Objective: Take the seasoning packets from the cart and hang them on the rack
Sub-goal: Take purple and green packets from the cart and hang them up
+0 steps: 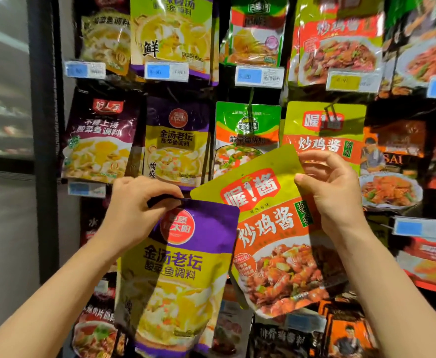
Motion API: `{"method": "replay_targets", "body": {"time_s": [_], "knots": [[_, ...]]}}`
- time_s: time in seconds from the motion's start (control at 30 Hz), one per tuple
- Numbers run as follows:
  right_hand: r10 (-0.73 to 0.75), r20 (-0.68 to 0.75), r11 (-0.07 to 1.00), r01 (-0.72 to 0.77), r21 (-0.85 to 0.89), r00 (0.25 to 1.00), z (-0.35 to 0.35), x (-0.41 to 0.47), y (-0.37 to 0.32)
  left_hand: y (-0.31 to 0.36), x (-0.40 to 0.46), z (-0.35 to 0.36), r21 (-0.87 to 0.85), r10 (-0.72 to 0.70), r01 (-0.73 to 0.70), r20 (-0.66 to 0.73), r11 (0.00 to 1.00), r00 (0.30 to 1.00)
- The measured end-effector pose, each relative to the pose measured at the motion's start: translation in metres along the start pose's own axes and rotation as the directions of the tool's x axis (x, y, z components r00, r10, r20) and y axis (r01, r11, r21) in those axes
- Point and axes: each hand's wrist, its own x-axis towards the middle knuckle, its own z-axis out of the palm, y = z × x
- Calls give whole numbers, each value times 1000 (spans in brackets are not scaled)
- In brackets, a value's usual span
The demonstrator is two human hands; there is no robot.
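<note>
1. The left hand (136,208) pinches the top edge of a purple packet (178,275), which hangs at about 6 o'clock in the view.
2. The right hand (333,192) grasps the top corner of a yellow and orange packet (276,233), tilted, just right of the purple one and partly behind it.
3. The rack (250,99) at 12 o'clock carries matching packets and price tags (259,76).
</note>
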Motion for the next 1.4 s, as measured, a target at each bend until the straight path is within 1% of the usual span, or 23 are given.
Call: {"method": "replay_targets", "body": {"time_s": [0.1, 0.17, 0.3, 0.43, 0.53, 0.67, 0.7, 0.77, 0.87, 0.97, 1.0, 1.07, 1.17, 1.23, 1.33, 1.4], "knots": [[-9, 24, 1000, 9, -1, 1000, -3, -1, -6, 10, 2, 13, -27, 61, -61, 0, 998, 998], [-15, 46, 1000, 16, -14, 999, -7, -4, -10, 11, 2, 24, -61, 42, -43, -8, 997, 999], [-30, 75, 1000, 30, -2, 997, -20, -13, -15, 13, 7, 45, -262, -1, 16, 57, 965, 998], [-20, 69, 1000, 20, -7, 997, -37, -20, -17, 23, 10, 68, -361, 32, -9, 58, 933, 998], [-16, 101, 996, 25, -82, 995, -47, -24, -22, 28, 13, 79, -344, 39, -35, 4, 938, 999], [-6, 172, 942, 63, -329, 985, -48, -28, -23, 34, 23, 83, -320, 54, -54, -6, 946, 998], [11, 176, 928, 56, -367, 984, -48, -28, -22, 35, 26, 83, -313, 64, -66, -15, 947, 998], [70, 173, 920, 4, -393, 982, -48, -28, -23, 37, 33, 80, -310, 83, -92, -42, 946, 996], [74, 184, 883, 22, -469, 980, -45, -26, -24, 43, 43, 74, -281, 126, -140, -67, 950, 990], [106, 188, 902, -15, -431, 976, -38, -22, -26, 47, 49, 68, -239, 198, -209, -68, 948, 978], [119, 195, 896, -21, -443, 974, -36, -21, -27, 47, 49, 66, -225, 214, -224, -67, 948, 975], [125, 216, 875, -5, -484, 968, -32, -19, -31, 46, 50, 63, -205, 240, -248, -60, 947, 969], [53, 202, 831, 69, -552, 978, -27, -16, -38, 44, 50, 57, -207, 274, -278, -47, 938, 961], [-5, 185, 770, 122, -627, 983, -24, -12, -43, 43, 53, 55, -237, 294, -294, -37, 926, 955], [-107, 182, 637, 208, -742, 978, -24, -1, -51, 38, 61, 57, -252, 325, -324, -40, 912, 945], [-154, 186, 594, 241, -768, 970, -28, 8, -57, 37, 69, 61, -238, 331, -337, -65, 911, 941]]}}
